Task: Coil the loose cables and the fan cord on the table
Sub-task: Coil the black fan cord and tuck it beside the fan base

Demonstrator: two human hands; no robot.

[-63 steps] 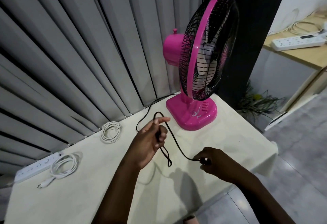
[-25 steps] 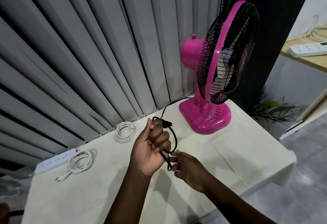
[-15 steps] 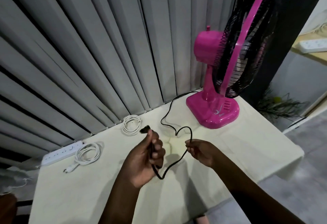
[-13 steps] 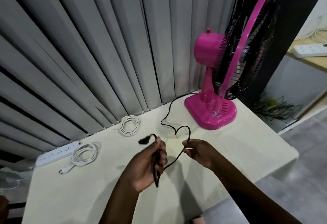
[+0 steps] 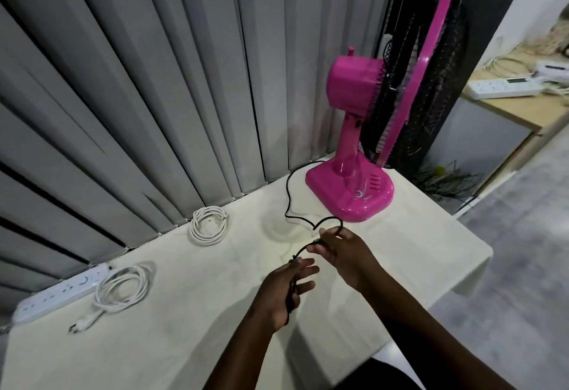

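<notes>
A pink fan (image 5: 351,192) stands at the far right of the cream table (image 5: 184,343). Its black cord (image 5: 288,198) runs from behind the base, snakes across the table and rises to my hands. My left hand (image 5: 281,291) holds several gathered strands of the cord in its palm, fingers partly spread. My right hand (image 5: 341,251), just right of it, pinches the cord where it loops. A coiled white cable (image 5: 207,226) lies near the curtain. Another white coil (image 5: 121,289) with its plug lies at the left.
A white power strip (image 5: 58,292) lies at the table's far left edge, against grey vertical blinds (image 5: 154,81). The table's right edge drops to a grey floor. A wooden counter (image 5: 517,103) at right holds another power strip and cables.
My hands have come closer together. The right hand has brought the cord loop toward the left hand, which has dropped lower over the table; the plug end no longer shows.
</notes>
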